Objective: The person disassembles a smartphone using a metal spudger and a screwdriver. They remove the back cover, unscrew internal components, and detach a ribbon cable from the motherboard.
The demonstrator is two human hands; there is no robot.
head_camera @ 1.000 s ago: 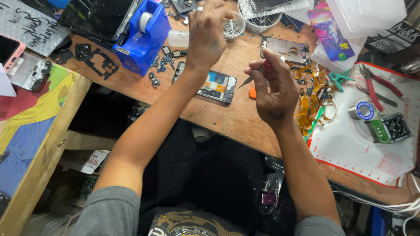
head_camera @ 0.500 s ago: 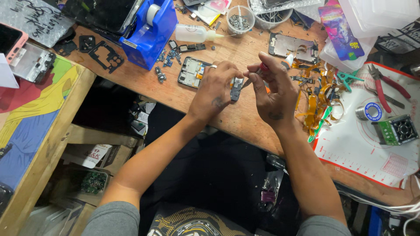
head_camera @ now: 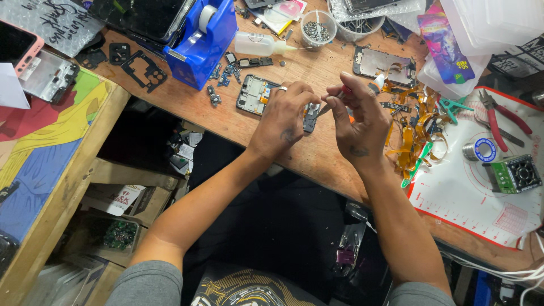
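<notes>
We pinch the small phone part (head_camera: 311,116) with our left hand (head_camera: 283,116) just above the desk (head_camera: 317,158), and our right hand (head_camera: 357,116), closed on a thin tool (head_camera: 334,101), should touch it gently and steadily.

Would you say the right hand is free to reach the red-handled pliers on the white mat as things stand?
Probably not at once: the right hand holds a slim tool against the small part. The path to the red-handled pliers looks open, above the loose orange ribbon cables.
</notes>
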